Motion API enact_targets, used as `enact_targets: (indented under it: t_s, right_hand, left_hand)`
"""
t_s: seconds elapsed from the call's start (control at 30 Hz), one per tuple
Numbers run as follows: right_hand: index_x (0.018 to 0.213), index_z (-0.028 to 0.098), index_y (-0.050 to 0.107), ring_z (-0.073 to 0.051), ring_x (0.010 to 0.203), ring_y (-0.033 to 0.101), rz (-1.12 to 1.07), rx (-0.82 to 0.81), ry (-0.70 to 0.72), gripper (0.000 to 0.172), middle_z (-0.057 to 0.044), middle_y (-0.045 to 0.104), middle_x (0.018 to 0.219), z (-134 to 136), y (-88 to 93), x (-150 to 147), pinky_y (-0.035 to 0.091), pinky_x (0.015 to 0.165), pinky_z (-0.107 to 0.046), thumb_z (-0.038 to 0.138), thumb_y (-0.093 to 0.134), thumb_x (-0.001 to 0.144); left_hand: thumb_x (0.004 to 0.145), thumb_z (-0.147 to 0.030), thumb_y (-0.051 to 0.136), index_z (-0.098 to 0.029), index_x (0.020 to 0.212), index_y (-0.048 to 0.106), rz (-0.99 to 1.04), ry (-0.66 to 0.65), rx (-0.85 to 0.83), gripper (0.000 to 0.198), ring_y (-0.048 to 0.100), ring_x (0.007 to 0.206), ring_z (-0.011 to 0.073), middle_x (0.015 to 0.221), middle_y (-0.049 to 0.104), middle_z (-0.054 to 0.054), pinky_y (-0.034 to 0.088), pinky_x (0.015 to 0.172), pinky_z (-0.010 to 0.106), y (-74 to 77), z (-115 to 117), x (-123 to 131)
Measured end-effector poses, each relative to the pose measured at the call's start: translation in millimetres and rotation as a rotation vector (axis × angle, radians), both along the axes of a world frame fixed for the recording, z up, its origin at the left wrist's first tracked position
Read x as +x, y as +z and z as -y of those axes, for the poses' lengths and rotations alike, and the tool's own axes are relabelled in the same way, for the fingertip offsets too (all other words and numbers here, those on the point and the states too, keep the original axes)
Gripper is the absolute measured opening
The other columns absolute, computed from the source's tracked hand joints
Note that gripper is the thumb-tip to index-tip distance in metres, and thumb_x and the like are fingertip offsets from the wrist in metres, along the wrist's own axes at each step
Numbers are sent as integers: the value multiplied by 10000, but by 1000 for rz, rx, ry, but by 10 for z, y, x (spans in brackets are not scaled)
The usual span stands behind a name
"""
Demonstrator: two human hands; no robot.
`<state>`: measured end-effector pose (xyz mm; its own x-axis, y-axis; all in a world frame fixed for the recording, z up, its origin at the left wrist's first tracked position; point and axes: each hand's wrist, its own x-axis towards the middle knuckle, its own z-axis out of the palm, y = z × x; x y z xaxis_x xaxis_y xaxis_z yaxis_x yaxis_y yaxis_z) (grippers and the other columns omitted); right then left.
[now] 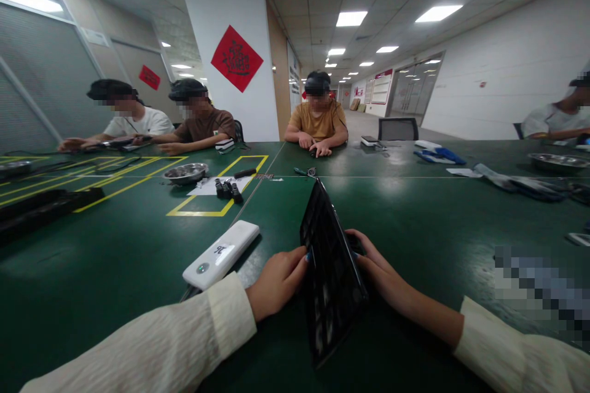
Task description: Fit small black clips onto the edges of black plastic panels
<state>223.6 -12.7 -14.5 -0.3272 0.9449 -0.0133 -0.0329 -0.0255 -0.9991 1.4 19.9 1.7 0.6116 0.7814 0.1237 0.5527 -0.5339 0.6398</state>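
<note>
A black tablet (329, 282) with a glossy, reflecting face stands tilted on edge between my hands, just above or on the green table. My left hand (279, 282) is closed at its left side, thumb and fingertips against the glossy face. My right hand (375, 267) grips it from the right, with fingers on its back around a small dark part I cannot make out; some fingertips are hidden behind the tablet. A white power bank (221, 255) with a numbered label lies left of my left hand.
Metal bowls (185, 173) (558, 163), black clips or small blocks (228, 189) on white paper, and yellow tape outlines (198, 215) are on the green table (415, 215). A dark tray (50, 206) lies left, cloths (507, 179) right. Several people in headgear sit around.
</note>
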Motion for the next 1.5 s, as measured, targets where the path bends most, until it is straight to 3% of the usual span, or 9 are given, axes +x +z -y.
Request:
enact_targets:
  t_s: [0.3,0.5,1.03,1.5]
  right_hand:
    - [1327,201,159,-191,658,567,-9,2,6,679,10,557,708,-1,4,-3,420,724,-371,523,461,811]
    - [1317,201,173,-209,729,581,-11,2,-5,693,-5,566,747,-12,3,-7,422,752,-372,536,482,795]
    - [1338,187,147,-198,688,573,-7,-3,5,725,9,555,711,-9,13,-13,425,737,-373,539,477,796]
    - [1339,213,173,-190,678,585,-17,-3,5,656,-6,575,770,-6,-18,18,433,768,-388,511,460,830]
  left_hand:
    - [946,-420,152,-166,806,526,2,17,-17,473,517,544,148,566,535,-6,388,571,260,-55,-25,-21]
    - [941,-393,199,-161,866,540,4,-6,-3,420,548,597,162,625,573,10,393,581,259,-8,-7,-8]
    - [928,-378,205,-168,844,535,-31,-15,65,401,565,641,185,652,585,32,395,589,266,-38,-21,-27]
    - [912,-352,253,-170,857,529,-23,-28,45,335,568,642,181,670,593,30,396,599,263,-15,-3,-18]
